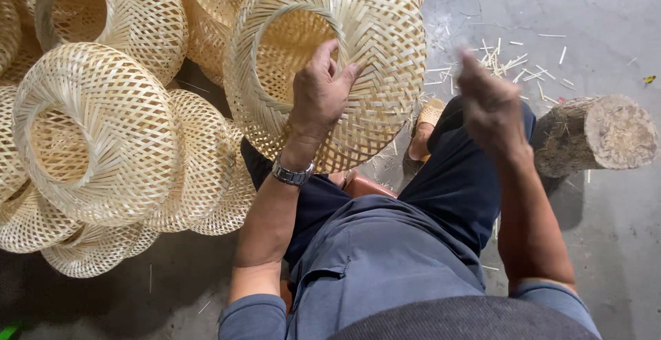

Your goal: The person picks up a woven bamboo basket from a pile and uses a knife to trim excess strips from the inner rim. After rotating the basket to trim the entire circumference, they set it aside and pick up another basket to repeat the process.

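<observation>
Concrete floor [606, 243], grey, fills the right side and lower left of the frame. A pile of woven bamboo baskets [103, 126] occupies the upper left, the pieces round, open-mouthed and touching one another. The held basket [372, 44], the same pale weave, sits at upper centre, tilted with its opening toward the left, resting against the pile and above the seated person's knees. A short log [595, 135] lies on its side at right centre, bark outside, cut face toward the right edge. The left hand [318, 99] (a metal wristwatch [292, 173] on the wrist) presses on the basket's woven wall, fingers bent and close together, thumb extended across the weave. The right hand [490, 106] is raised clear of the basket and motion-blurred; its finger posture cannot be told. Bamboo offcuts [513, 61], thin pale slivers, lie scattered on the floor at upper right.
</observation>
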